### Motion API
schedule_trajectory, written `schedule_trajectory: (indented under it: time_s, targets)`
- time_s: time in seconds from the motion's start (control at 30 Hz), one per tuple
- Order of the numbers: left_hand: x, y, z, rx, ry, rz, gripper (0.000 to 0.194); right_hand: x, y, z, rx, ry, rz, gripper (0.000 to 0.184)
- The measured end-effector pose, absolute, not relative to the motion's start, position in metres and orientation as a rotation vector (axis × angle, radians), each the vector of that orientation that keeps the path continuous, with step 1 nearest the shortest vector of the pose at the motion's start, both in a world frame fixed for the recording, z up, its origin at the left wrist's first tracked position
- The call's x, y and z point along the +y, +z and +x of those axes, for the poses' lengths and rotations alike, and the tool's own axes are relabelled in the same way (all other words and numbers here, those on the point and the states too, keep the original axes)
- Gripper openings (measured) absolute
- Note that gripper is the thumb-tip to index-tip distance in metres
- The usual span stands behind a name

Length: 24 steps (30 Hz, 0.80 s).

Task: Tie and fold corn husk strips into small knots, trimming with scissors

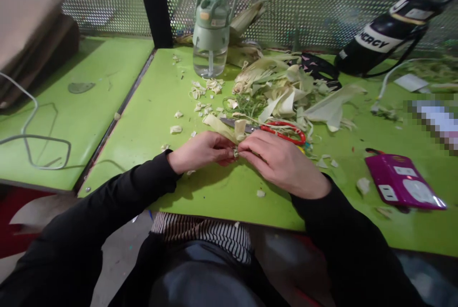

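Note:
My left hand (205, 152) and my right hand (282, 161) meet above the green table, fingers pinched together. Between their fingertips is a strip of pale corn husk (219, 126), its ends sticking up past the fingers. A small whitish-green bit shows at the pinch, too small to make out. Just beyond the right hand lie scissors with red handles (303, 136), their blades pointing left. Behind them spreads a heap of dry corn husks (286, 101) with green string (250, 105) among it. Small folded husk pieces (203, 107) are scattered to the left of the heap.
A green water bottle (211, 35) stands at the back beside an upright black phone-like slab (157, 13). A black bottle (382, 37) leans at the right. Nearer stands a purple power socket (404, 180). Cardboard (28, 35) and a white cable (36, 106) lie left.

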State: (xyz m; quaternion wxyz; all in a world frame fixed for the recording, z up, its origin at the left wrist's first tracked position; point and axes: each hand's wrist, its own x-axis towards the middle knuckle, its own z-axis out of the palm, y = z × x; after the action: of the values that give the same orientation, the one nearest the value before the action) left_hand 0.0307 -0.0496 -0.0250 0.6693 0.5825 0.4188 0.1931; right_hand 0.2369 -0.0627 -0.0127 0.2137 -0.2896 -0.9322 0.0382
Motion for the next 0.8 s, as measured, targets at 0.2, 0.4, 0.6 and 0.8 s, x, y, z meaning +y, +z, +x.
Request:
schedule_trajectory:
  time_s: [0.2,0.4,0.6,0.8]
  targets:
    - [-0.047,-0.037,0.030,0.903,0.447,1.407,0.004,-0.065,-0.019,0.235,-2.556,0.078,-0.802,0.019]
    - [-0.049,-0.040,0.031,0.903,0.551,1.349,0.012,-0.063,-0.017,0.234,-2.518,0.182,-0.821,0.021]
    - [-0.050,-0.029,0.028,0.775,0.542,1.219,0.007,-0.065,-0.012,0.234,-2.378,0.283,-0.906,0.016]
    - [-0.052,-0.029,0.028,0.842,0.500,1.334,0.010,-0.068,-0.006,0.234,-2.337,0.381,-0.954,0.011]
